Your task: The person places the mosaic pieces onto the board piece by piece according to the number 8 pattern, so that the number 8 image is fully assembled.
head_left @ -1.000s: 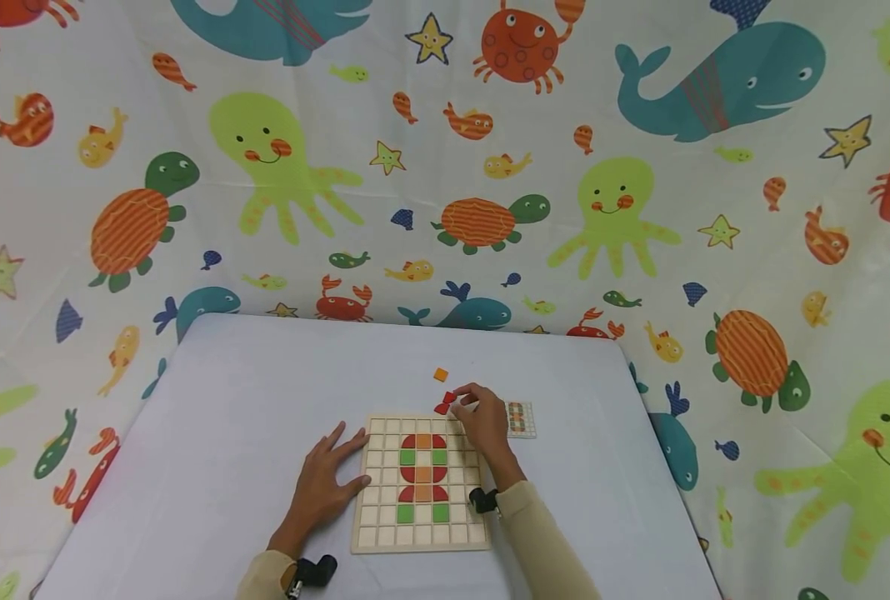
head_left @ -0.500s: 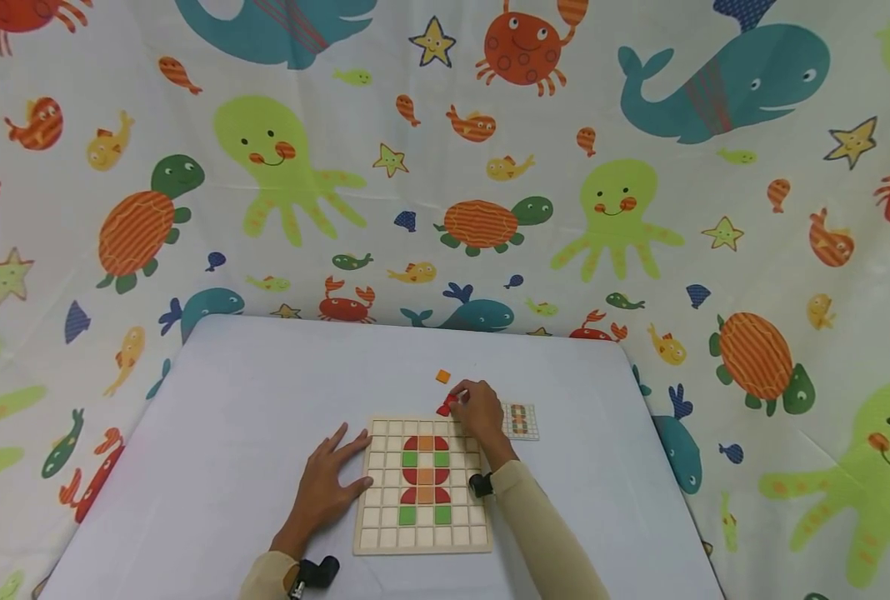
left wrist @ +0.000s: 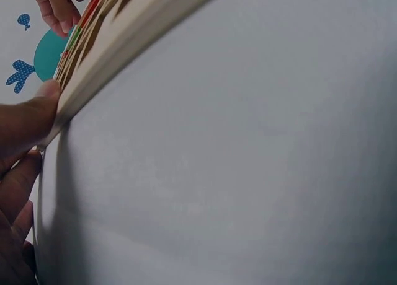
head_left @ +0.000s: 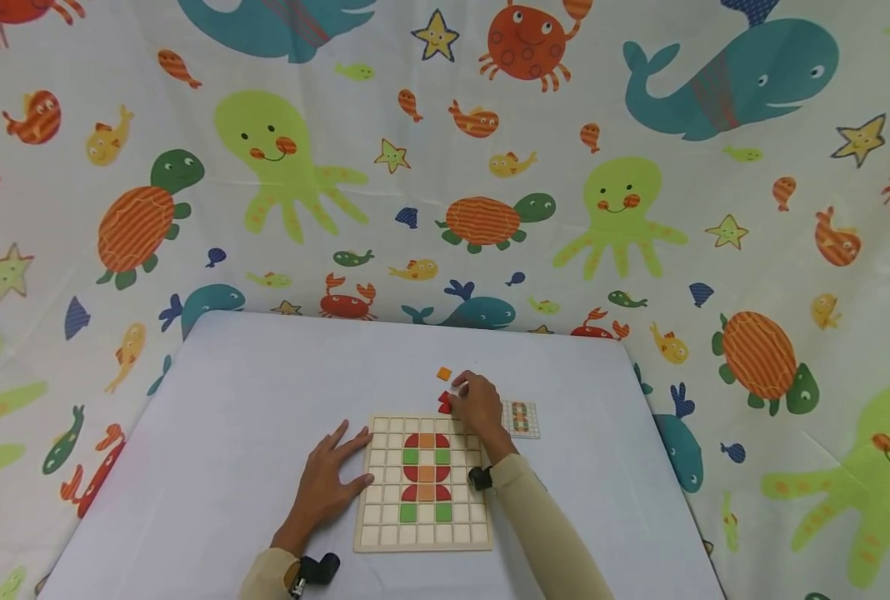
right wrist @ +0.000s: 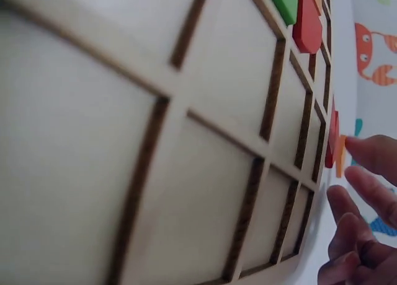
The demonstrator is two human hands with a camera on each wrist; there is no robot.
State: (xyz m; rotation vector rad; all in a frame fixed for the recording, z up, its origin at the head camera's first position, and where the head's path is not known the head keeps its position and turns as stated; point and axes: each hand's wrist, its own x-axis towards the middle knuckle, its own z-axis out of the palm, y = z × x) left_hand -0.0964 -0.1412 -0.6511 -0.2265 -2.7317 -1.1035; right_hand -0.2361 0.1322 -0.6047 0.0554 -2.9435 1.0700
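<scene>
A wooden grid board (head_left: 385, 533) lies on the table with red, green and orange tiles set in its squares. My left hand (head_left: 323, 483) rests at the board's left edge, fingers spread and thumb touching the rim. Beyond the far edge, my right hand (head_left: 480, 408) is over the table beside loose red tiles (head_left: 445, 402). In the right wrist view its fingers (right wrist: 375, 189) are loosely bent and apart, with no tile visible between them. The red tiles are partly covered by the hand in the head view, so their exact number is hidden.
One orange tile (head_left: 444, 373) lies behind the red ones. To the right of my right hand is a small pattern card (head_left: 522, 419) printed with a similar grid. A sea-animal cloth (head_left: 415, 167) hangs behind the white table (head_left: 212, 433).
My right hand has shifted slightly at the red tiles, and its fingers have spread from them. The red tiles now sit closer together. My left hand stays at the board's edge.
</scene>
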